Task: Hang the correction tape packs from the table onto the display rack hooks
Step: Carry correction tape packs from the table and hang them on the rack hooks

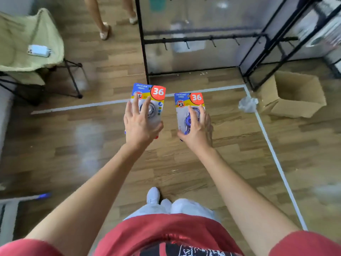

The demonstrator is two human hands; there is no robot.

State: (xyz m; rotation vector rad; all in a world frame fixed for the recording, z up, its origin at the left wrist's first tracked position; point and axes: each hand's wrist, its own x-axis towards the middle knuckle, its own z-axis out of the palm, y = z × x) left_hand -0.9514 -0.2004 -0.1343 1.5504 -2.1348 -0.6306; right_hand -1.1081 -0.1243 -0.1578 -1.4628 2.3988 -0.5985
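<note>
Head view: both bare arms reach straight out toward 12 o'clock. The left hand, fingers splayed, grips one correction tape pack upright, and the right hand, at its 3 o'clock, clasps a second pack. Beyond them at 12 o'clock, hooks hang from the display rack's black rail.

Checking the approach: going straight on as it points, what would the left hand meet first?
The left hand, pack first, would probably meet the rack post; depth unclear.
</note>
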